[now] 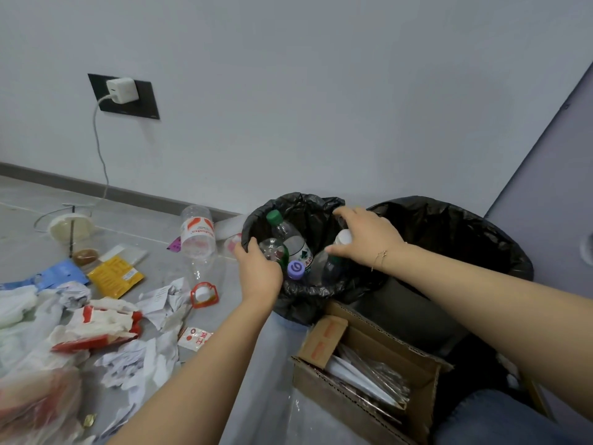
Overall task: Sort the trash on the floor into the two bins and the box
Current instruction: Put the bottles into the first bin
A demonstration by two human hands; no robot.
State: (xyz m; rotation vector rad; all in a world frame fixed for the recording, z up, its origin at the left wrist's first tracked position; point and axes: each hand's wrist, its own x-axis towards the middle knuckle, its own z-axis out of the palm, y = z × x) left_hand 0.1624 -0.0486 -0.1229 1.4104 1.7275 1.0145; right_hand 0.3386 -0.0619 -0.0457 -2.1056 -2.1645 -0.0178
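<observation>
Both hands are at the bottle bin [298,203], left hand [260,271] gripping a clear bottle [272,248], right hand [369,242] clasping a white-capped bottle [340,237]; next, I judge, release them inside.

Bottles [290,248] lie in the smaller bin [298,203], the larger bin [465,226] at its three o'clock, the box [426,374] at five, scattered trash [106,322] at eight.

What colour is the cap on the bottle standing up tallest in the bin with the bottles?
Green. The bottle cap shows in the head view, the only one.
</observation>
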